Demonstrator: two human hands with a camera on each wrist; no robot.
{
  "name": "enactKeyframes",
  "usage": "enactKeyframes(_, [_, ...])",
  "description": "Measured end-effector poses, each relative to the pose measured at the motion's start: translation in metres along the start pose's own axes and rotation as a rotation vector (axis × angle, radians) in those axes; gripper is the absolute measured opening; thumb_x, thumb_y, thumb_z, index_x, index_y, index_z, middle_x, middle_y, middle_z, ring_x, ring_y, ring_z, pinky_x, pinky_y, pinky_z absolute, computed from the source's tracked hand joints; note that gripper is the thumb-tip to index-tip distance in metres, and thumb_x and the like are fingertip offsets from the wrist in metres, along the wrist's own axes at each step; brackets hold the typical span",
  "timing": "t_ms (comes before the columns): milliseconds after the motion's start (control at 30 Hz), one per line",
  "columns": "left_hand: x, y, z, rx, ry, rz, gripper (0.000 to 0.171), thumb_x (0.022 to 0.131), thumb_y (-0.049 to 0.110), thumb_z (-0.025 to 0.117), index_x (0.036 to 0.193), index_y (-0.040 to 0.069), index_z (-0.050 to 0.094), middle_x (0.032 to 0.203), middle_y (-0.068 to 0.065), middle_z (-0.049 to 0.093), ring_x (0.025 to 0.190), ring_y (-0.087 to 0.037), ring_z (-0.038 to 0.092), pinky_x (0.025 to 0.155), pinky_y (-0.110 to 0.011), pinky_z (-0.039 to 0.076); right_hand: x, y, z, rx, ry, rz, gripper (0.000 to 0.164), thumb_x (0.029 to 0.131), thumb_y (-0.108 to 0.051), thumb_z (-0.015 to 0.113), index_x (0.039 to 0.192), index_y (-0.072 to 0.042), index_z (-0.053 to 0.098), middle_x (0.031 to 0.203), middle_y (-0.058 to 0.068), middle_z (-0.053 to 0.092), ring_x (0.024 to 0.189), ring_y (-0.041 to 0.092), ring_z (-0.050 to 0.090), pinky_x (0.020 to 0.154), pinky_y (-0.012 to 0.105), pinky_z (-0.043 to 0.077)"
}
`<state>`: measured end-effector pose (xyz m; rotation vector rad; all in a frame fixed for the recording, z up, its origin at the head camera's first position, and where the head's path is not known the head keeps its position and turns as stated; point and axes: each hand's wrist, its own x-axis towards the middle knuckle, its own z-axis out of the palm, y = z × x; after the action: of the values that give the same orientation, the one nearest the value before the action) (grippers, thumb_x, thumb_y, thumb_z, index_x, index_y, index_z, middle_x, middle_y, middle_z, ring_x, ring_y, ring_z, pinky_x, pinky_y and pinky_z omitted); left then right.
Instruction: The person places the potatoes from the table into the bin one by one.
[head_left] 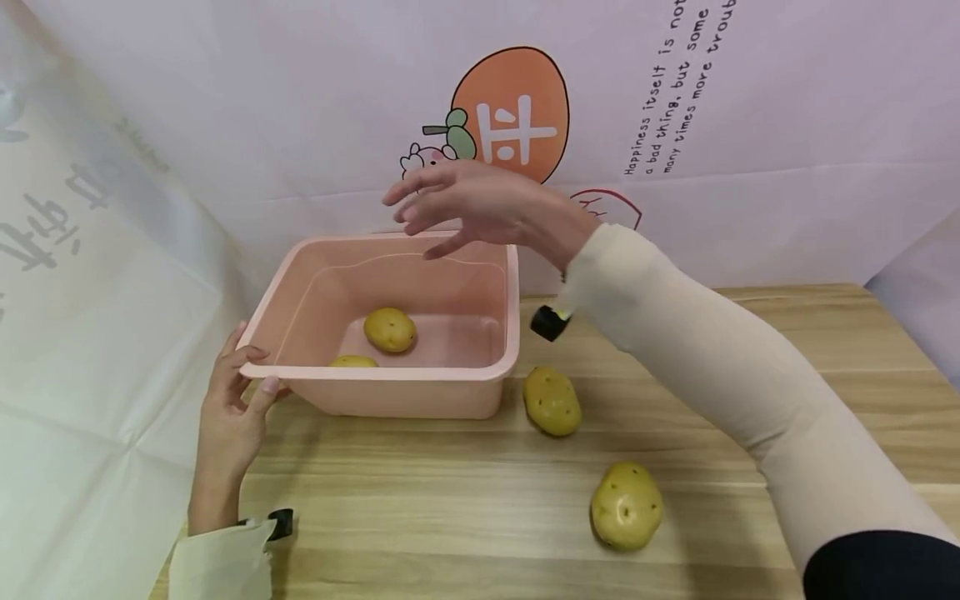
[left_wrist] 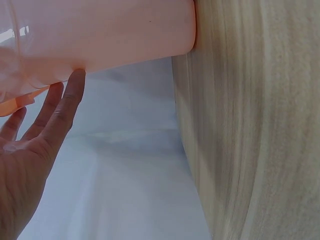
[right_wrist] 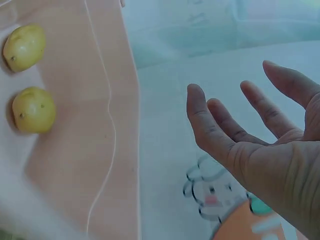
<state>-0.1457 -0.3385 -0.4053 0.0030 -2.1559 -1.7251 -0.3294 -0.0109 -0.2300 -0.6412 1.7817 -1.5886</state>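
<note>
A pink plastic tub (head_left: 420,392) stands on the wooden table, with two potatoes inside. One potato (head_left: 390,330) lies in plain sight on the tub's floor; the other potato (head_left: 354,362) is mostly hidden behind the near wall. My left hand (head_left: 231,421) holds the tub's near left corner by the rim, and in the left wrist view its fingers (left_wrist: 70,100) touch the outer wall. Over the tub's far rim hovers my right hand (head_left: 487,204), fingers spread and relaxed, holding nothing; in the right wrist view both potatoes (right_wrist: 34,110) show to its left.
Right of the tub, one potato (head_left: 552,402) lies close to its wall. Another potato (head_left: 627,507) sits nearer the front of the table (head_left: 420,500). A white printed cloth (head_left: 315,100) hangs behind the table and along the left side.
</note>
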Motion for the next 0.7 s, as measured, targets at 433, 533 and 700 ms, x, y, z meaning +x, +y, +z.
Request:
enactKeyframes(433, [0.001,0.0,0.001,0.008,-0.011,0.023,0.035,0.103,-0.002,0.06,0.135,-0.009,0.046,0.173,0.002,0.023,0.139,-0.027,0.046,0.084,-0.017,0.064,-0.111,0.041,-0.049,-0.04,0.118,-0.071,0.036,0.104,-0.002,0.058,0.14,-0.004,0.061,0.144,0.013,0.062,0.138,0.03,0.054,0.104,0.05,0.061])
enactKeyframes(533, [0.001,-0.001,0.001,0.0,-0.009,0.02,0.035,0.103,-0.002,0.06,0.135,-0.01,0.046,0.173,0.003,0.023,0.139,-0.025,0.047,0.085,-0.017,0.064,-0.131,0.053,-0.054,-0.041,0.134,-0.07,0.035,0.103,-0.002,0.06,0.138,-0.003,0.063,0.142,0.011,0.063,0.135,0.027,0.057,0.103,0.048,0.062])
enactKeyframes(700, [0.001,-0.001,0.002,-0.011,-0.001,0.019,0.035,0.103,-0.002,0.06,0.134,-0.01,0.047,0.173,0.003,0.024,0.139,-0.025,0.047,0.084,-0.018,0.064,-0.155,0.077,-0.057,-0.075,0.066,-0.092,0.037,0.103,-0.002,0.06,0.14,0.0,0.059,0.141,0.011,0.062,0.134,0.026,0.059,0.103,0.047,0.062])
